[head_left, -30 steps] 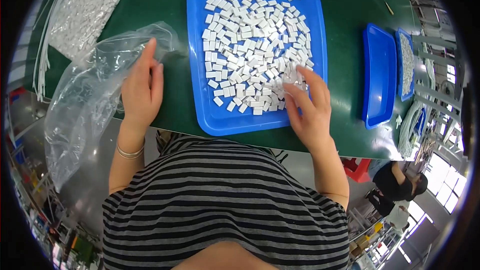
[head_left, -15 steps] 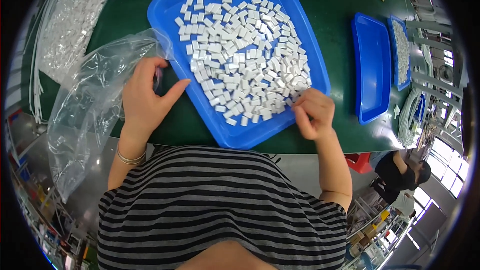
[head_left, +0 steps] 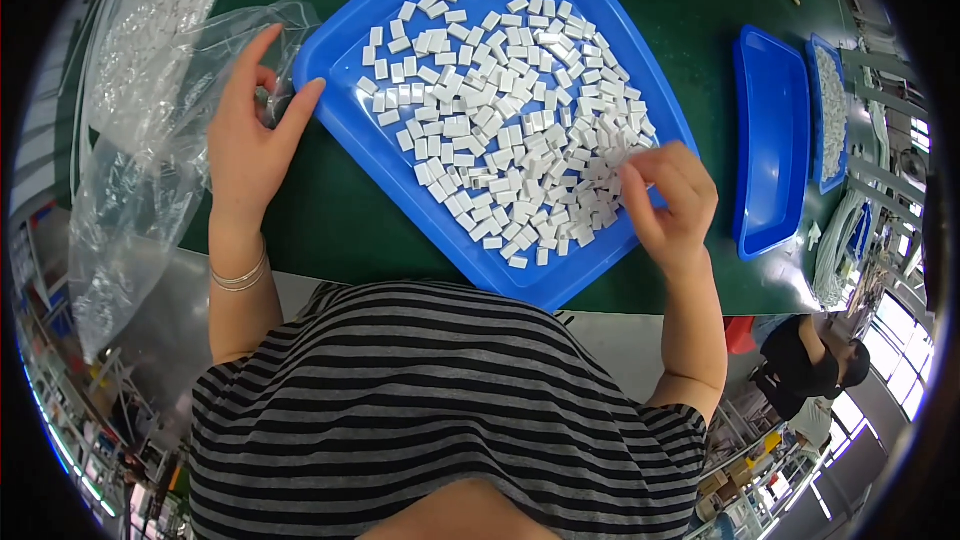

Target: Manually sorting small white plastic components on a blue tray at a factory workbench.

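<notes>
Far left: clear bag (head_left: 150,50) packed with small white pieces, on the green table (head_left: 330,230). A loose clear plastic bag (head_left: 115,260), crumpled, overlaps its lower part and hangs past the table's near edge.

Left hand (head_left: 245,145): thin bangles (head_left: 240,277) at the wrist. Index finger stretched up and away from the body, thumb spread wide of it, another finger bent between. The index lies against the view of the loose bag; whether they touch cannot be told. Thumb tip at the left corner of the big blue tray (head_left: 530,288), seen over its rim; contact probable but not certain. Nothing seen gripped.

Centre: the tray sits askew on the table. Long axis runs from upper left to lower right; one corner points at the body, at the table's near edge. Inside, loose white blocks (head_left: 520,130), oblong, lying at mixed angles, densest toward the right.

Right hand (head_left: 680,200): over the tray's right side, fingers curled, thumb and index tips close together beside the blocks. Tips blurred; cannot tell if a block is pinched.

Right: narrow blue tray (head_left: 772,150), long axis away from the body; beside it, a smaller blue tray (head_left: 829,184) of pale pieces.
</notes>
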`<state>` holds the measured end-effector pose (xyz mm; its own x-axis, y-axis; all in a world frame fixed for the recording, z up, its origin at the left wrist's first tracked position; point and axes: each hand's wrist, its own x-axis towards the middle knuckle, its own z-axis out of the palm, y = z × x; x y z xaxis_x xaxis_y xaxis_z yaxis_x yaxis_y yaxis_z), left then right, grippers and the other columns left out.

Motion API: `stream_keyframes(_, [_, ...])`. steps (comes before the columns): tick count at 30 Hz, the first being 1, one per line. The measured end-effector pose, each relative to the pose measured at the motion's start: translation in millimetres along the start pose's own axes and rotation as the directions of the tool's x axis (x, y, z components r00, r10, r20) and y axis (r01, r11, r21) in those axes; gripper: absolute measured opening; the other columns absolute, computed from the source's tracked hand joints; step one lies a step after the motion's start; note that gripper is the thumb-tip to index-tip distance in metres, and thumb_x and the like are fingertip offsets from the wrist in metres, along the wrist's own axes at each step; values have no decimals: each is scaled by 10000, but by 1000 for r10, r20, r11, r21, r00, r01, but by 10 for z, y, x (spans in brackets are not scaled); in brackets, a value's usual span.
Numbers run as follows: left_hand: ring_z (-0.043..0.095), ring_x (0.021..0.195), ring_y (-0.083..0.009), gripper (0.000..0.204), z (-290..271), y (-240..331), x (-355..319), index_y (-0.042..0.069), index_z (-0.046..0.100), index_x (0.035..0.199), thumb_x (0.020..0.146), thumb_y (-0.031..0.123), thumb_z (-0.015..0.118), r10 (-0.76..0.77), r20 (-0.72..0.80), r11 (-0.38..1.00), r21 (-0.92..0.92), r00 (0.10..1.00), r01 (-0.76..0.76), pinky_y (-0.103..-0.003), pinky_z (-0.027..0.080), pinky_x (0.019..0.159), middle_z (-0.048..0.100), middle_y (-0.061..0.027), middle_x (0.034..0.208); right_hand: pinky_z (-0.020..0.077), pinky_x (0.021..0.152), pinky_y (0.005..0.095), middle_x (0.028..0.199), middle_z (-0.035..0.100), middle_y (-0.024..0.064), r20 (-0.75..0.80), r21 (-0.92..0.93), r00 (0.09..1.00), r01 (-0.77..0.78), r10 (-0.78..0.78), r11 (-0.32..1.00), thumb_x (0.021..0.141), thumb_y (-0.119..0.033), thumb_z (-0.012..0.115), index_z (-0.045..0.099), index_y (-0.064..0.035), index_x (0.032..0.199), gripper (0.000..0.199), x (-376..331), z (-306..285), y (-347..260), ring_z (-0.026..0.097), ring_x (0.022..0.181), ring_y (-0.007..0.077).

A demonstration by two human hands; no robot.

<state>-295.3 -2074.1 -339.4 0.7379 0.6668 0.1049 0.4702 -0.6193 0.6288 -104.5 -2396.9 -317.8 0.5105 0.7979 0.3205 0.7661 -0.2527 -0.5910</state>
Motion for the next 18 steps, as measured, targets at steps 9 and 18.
stream_keyframes(9, [452,601,-102,572,16,36,-35,126,551,1340,830,293,747,-12,62,997,-81,998,17,-256,385,549,544,-9,763,535,716,353,926,645,95,135,-36,971,203,-197,978,773,-8,728,682,-30,967,200,713,693,-237,632,834,281])
stream_keyframes(18, [482,609,-127,530,17,-11,-29,99,566,1313,842,271,737,6,86,989,-147,996,7,-261,405,556,558,-27,756,421,624,217,850,619,33,624,637,603,-761,497,123,940,-80,610,666,6,1033,139,739,523,-301,537,693,85])
